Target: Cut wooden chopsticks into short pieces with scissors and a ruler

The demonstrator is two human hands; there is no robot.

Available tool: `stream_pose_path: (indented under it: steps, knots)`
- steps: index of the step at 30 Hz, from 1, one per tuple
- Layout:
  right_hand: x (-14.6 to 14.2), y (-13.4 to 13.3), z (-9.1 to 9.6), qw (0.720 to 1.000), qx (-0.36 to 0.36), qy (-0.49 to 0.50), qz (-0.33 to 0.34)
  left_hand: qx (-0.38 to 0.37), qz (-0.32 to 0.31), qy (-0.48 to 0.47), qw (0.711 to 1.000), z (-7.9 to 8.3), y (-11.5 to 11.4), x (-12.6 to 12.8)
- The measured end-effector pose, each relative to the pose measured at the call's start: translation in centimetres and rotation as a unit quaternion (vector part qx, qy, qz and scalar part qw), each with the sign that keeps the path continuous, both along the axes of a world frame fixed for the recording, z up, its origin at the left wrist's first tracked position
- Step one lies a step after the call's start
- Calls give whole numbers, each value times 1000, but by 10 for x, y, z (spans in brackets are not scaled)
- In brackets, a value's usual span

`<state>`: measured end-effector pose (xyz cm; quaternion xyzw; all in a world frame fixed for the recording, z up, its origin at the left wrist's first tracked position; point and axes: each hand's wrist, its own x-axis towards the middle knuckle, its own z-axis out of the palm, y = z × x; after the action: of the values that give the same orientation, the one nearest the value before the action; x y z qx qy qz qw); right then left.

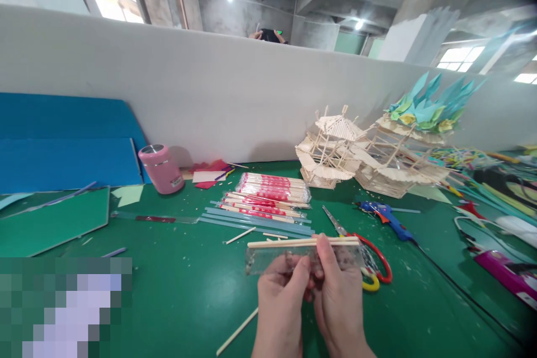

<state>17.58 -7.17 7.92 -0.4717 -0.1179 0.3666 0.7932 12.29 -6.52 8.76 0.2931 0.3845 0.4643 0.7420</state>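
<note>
Head view: inspected with the packed chopstick bundle (272, 185) as landmark, wrapped in clear film with red print, lying on the green tabletop (188, 291). Note pale sticks (285, 243), at least two by appearance, laid lengthwise along the upper edge of a clear strip (254, 263), on the near side of the bundle. Find both items directly at the front of the two hands, spanning from one to the other, with the left ends projecting past the left hand.

Observe left hand (279, 291) closed on the clear strip, thumb in front, other fingers partly hidden. Observe right hand (342, 285) closed beside it, thumb pressed across the sticks, pinning them to the strip. Cannot tell the exact placing of the fingers behind.

Along the near edge of the bundle: translucent blue strips (251, 220). Nearer than these: a short loose stick (241, 235). To the right of the bundle and nearer: scissors (346, 233), partly covered by the right hand. Farther right of the bundle: a blue glue gun (394, 224). To the right of the bundle and farther back: stick-built models (338, 148). Left of the bundle: a pink container (163, 172). Behind the bundle: a white partition (235, 100).
</note>
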Motion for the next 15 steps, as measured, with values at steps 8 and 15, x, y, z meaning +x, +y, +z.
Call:
stream_pose_path:
  steps: [8,15]
  knots:
    - [0,0,1,1000,2,19,7,3,2,13,1000,2,0,-1]
    - [0,1,5,1000,5,19,-8,20,11,16,1000,1,1,-1]
